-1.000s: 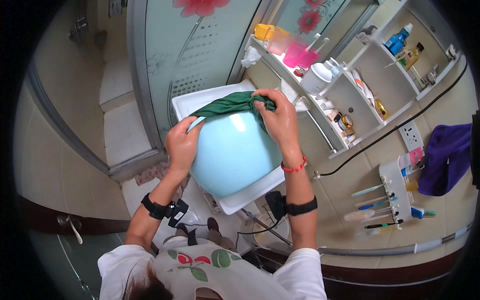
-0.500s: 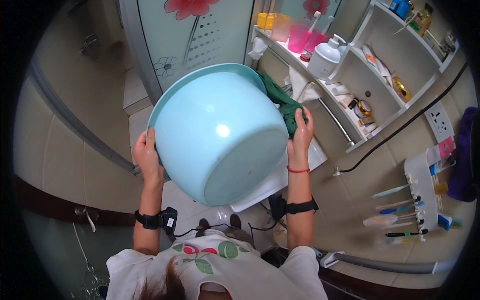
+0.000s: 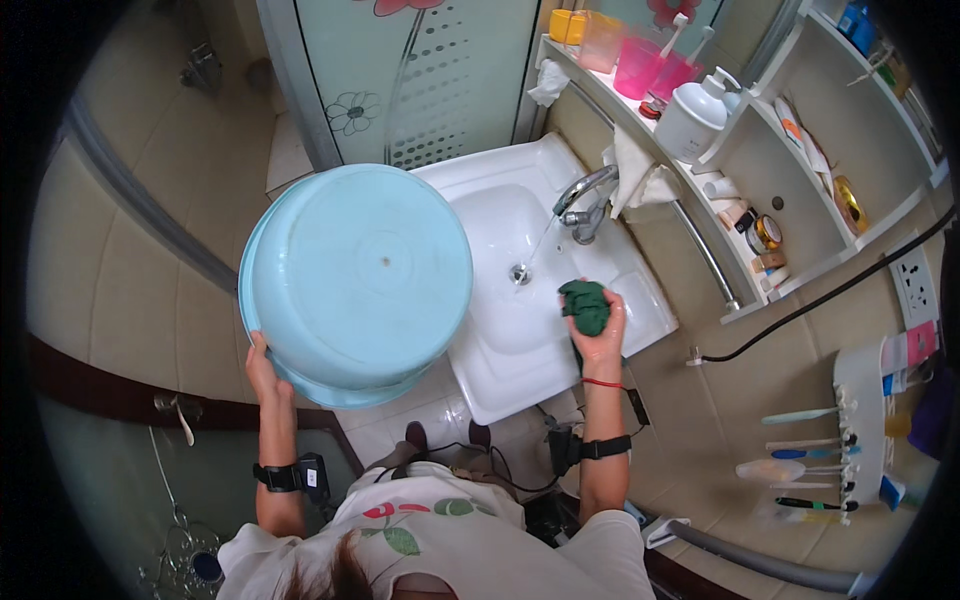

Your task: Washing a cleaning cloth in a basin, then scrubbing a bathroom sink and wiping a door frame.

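Note:
A large light-blue plastic basin [image 3: 340, 270] is tipped with its underside toward me, left of the white sink [image 3: 490, 385]. My left hand [image 3: 268, 375] grips its rim at the lower left; the fingers behind the rim are hidden. Over the right side of the sink, my right hand [image 3: 603, 325] is closed around a bunched dark-green cloth [image 3: 586, 306]. Thin water runs from the chrome faucet [image 3: 585, 205] toward the drain [image 3: 520, 273].
A white shelf [image 3: 735, 215] with cups, toothbrushes and a pump bottle [image 3: 694, 115] hangs above the sink, a towel bar [image 3: 708, 255] below it. A toothbrush holder [image 3: 858, 425] and a socket [image 3: 913, 285] are on the right wall. A frosted glass door [image 3: 430, 85] stands behind.
The basin has moved left and turned its underside toward me, uncovering the sink and running faucet. My right hand has left the basin's side and now holds the bunched green cloth over the sink.

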`<action>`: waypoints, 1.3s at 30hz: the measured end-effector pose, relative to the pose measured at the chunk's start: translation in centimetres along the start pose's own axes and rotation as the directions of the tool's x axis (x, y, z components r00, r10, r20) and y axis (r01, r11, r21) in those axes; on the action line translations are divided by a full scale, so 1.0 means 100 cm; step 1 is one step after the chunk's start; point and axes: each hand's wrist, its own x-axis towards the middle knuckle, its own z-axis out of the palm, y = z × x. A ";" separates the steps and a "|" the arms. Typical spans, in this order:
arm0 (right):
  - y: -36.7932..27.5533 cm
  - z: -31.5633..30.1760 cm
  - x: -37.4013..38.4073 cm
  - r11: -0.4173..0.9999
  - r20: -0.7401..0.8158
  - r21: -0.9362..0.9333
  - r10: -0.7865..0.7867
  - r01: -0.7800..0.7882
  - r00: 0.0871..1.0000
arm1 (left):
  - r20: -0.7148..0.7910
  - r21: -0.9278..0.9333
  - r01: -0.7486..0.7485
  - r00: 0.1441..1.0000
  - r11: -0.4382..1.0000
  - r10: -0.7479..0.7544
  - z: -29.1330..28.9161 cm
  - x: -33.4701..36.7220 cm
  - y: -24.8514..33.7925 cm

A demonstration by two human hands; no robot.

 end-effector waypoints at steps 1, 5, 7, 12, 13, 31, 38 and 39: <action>0.006 -0.008 0.012 0.992 -0.001 -0.035 0.120 -0.120 0.993 | -0.037 -0.044 0.051 0.998 0.998 -0.052 -0.003 0.003 -0.010; 0.031 -0.016 0.066 0.983 0.071 -0.029 0.182 -0.180 0.981 | -0.081 -0.070 0.150 0.985 0.986 -0.155 -0.006 0.025 -0.049; 0.037 -0.010 0.100 0.975 0.083 -0.047 0.220 -0.216 0.972 | -0.071 -0.021 0.155 0.985 0.988 -0.156 0.006 0.017 -0.056; 0.049 0.001 0.172 0.983 0.055 -0.021 0.185 -0.184 0.981 | -0.046 -0.048 0.197 0.979 0.979 -0.199 0.037 0.021 -0.093; 0.052 0.006 0.181 0.984 0.046 0.002 0.177 -0.177 0.983 | -0.070 -0.083 0.209 0.974 0.975 -0.215 0.038 0.023 -0.099; 0.061 0.088 0.049 0.041 0.673 -0.710 -0.256 0.703 0.694 | 0.272 0.343 -0.110 0.962 0.933 0.013 0.178 0.023 -0.181; 0.088 0.130 0.148 -0.331 0.726 -0.657 -0.040 0.677 0.686 | 0.332 0.348 -0.066 0.942 0.935 -0.056 0.173 0.053 -0.198; 0.082 0.122 0.179 -0.412 0.702 -0.676 -0.105 0.612 0.704 | 0.347 0.348 -0.063 0.935 0.935 -0.067 0.181 0.048 -0.195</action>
